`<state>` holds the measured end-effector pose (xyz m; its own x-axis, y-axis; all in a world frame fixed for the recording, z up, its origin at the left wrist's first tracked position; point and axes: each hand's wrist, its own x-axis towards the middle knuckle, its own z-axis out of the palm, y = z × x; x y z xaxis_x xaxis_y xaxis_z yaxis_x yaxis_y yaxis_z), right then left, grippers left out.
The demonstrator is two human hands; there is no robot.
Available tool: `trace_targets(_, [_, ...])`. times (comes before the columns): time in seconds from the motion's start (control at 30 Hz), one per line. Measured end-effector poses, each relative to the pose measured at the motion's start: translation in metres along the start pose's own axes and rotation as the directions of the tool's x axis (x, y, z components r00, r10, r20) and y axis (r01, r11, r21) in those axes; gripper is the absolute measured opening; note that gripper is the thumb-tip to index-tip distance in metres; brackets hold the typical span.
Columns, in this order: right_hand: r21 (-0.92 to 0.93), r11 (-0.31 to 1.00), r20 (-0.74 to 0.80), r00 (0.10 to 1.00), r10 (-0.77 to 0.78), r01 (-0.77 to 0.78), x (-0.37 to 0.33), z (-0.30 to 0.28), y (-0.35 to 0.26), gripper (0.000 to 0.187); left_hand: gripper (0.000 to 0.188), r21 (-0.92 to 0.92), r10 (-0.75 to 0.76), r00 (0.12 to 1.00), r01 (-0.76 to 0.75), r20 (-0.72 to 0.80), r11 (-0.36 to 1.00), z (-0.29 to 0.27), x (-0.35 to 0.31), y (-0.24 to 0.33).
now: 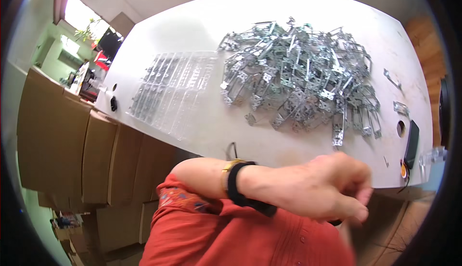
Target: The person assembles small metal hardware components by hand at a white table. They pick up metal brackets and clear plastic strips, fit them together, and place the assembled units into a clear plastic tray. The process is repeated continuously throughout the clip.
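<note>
My left arm reaches across my body to the right, with a gold bracelet and a black wristband at the wrist. My left hand (308, 186) is over the near edge of the white table (211, 138), its fingers curled in and the thumb along them. Whatever it may hold is hidden from this side. Beyond it lies a large heap of silvery metal brackets (298, 78), tangled together; one bracket (338, 129) sticks out toward the hand. My right hand does not show.
A clear plastic ribbed tray (168, 95) lies left of the heap. At the right are a loose bracket (401, 108), a hinged metal piece (392, 79), a dark phone-like slab (412, 143), an orange round tag (404, 170) and a table hole (401, 129). Cardboard boxes (53, 136) stand left.
</note>
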<state>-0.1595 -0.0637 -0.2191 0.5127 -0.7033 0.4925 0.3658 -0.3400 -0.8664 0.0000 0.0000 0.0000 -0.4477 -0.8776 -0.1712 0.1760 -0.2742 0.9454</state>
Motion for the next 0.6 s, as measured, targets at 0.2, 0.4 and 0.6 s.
trace_targets(0.2, [-0.088, 0.930, 0.143, 0.920, 0.365, -0.356, 0.007, -0.009, -0.038, 0.013, 0.034, 0.053, -0.106, 0.959, 0.124, -0.263, 0.991, -0.029, -0.078, -0.003])
trace_targets(0.4, [-0.095, 0.902, 0.105, 0.897, 0.429, -0.420, 0.004, -0.001, -0.033, 0.013, 0.013, 0.377, 0.204, 0.771, 0.051, -0.603, 0.925, -0.031, -0.118, -0.063])
trace_targets(0.6, [-0.189, 0.887, 0.031, 0.900, 0.435, -0.422, 0.007, 0.014, -0.033, 0.017, 0.016, 0.677, 0.467, 0.511, 0.381, -0.722, 0.630, -0.069, -0.134, -0.126])
